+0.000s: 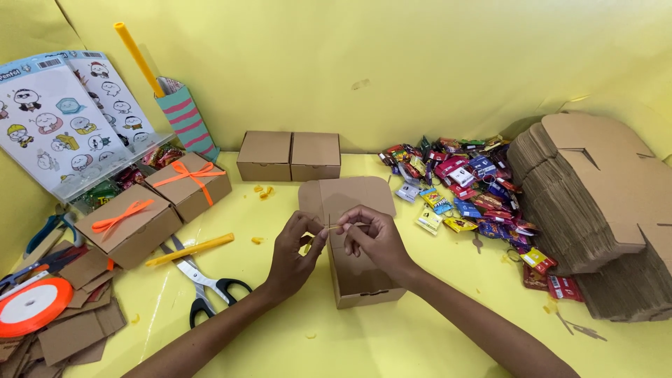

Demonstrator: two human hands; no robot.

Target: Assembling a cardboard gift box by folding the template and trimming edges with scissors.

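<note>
Both forearms reach in from the near edge of the yellow bench (434, 336). The left hand (297, 248) and the right hand (371, 238) meet over an open brown cardboard box (364, 280) that stands near the middle of the bench, its lid (346, 196) tipped up behind the hands. The fingers of each hand are pinched nearly shut on a thin yellow strip (343, 226) stretched between them, just above the box's open top.

Left of the box, black-handled scissors (203, 283) lie flat, with a yellow stick (190, 250) just beyond them. At the near left corner sit an orange ribbon spool (31, 306) and cardboard scraps (77, 329). Further back on the left are two closed boxes tied with orange bows (157, 203), and behind them sticker sheets (63, 119) lean against the yellow backdrop.

To the right, a heap of small colourful packets (469, 192) spreads toward the far edge, and a tall stack of flat box blanks (595, 210) fills the right side. Two plain closed boxes (288, 155) sit side by side at the far edge, with a striped holder (185, 119) to their left.
</note>
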